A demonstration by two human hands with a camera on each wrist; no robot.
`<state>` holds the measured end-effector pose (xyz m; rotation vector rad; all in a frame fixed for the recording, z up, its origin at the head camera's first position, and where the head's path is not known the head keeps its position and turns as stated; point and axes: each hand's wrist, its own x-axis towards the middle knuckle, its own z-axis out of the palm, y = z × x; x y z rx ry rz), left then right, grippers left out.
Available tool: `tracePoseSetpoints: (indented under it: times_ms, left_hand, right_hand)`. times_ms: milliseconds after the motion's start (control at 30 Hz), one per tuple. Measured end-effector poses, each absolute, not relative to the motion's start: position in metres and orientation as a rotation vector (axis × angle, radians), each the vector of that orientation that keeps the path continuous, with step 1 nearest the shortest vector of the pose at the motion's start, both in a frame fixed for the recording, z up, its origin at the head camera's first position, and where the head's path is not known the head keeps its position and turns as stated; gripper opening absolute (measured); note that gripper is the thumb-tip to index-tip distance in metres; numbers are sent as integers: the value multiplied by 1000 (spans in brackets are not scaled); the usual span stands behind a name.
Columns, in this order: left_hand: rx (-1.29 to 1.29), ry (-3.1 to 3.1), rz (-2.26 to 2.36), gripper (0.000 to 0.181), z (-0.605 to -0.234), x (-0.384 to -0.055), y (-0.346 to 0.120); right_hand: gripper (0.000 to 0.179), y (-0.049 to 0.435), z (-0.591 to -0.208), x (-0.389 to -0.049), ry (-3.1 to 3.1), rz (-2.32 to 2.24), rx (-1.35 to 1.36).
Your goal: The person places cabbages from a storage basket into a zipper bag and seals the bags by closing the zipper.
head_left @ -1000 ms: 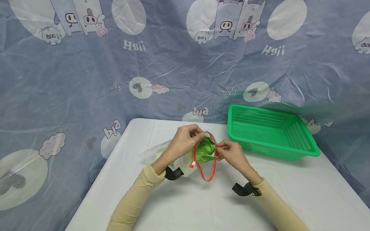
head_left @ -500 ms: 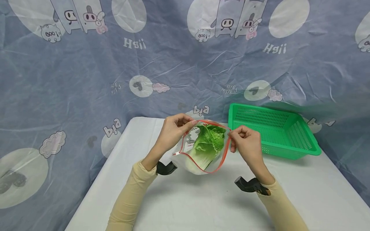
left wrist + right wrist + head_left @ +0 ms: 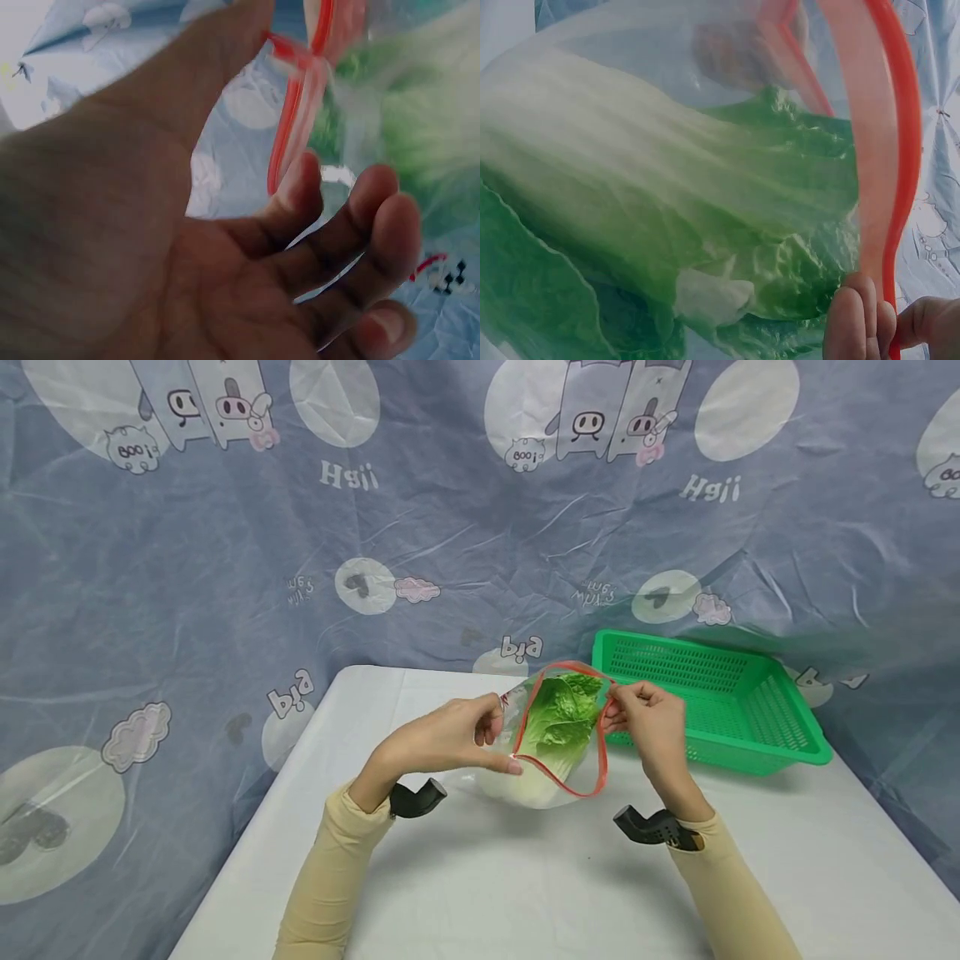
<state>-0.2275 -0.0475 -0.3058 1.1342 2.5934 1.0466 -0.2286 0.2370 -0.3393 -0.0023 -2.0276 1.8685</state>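
A head of napa cabbage [image 3: 562, 714] lies inside a clear zip bag [image 3: 602, 762] with a red zip edge. The bag's mouth gapes toward the head camera. At its left side is my left hand [image 3: 442, 739], thumb against the zip edge near its corner. In the left wrist view, the fingers [image 3: 300, 187] are loosely bent and spread apart from the thumb. My right hand [image 3: 656, 722] pinches the right side of the zip edge between thumb and fingers; the right wrist view shows this pinch on the red strip [image 3: 907, 150]. Through the plastic, pale cabbage ribs and green leaves show.
A green perforated basket [image 3: 735, 746] stands at the table's back right, just beyond my right hand. The white table [image 3: 525, 885] ends at a patterned blue-grey cloth [image 3: 450, 510] hanging behind it. Each wrist carries a black camera mount.
The bag's mouth has been pulled wide and more cabbage shows. My right hand moved right with the zip edge. The left hand let go of the upper rim and lowered to the left corner.
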Motion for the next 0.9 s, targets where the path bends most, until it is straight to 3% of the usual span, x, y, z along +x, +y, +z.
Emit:
tracePoseSetpoints:
  times_ms: [67, 167, 367, 633, 900]
  left_hand:
    - [1222, 2558, 924, 43, -306, -223, -45]
    - [1297, 2548, 915, 27, -305, -220, -41]
    - [1155, 2623, 1288, 6, -305, -233, -48]
    - [842, 2666, 1825, 8, -312, -269, -64]
    - [789, 2560, 1962, 20, -312, -280, -76]
  right_hand:
    - [21, 238, -339, -229, -2014, 1894, -3]
    - [26, 239, -338, -229, -1994, 1935, 8]
    - [44, 249, -331, -224, -2004, 2020, 64]
    - [36, 274, -319, -216, -2275, 2069, 229]
    - [38, 275, -324, -223, -2308, 1988, 237]
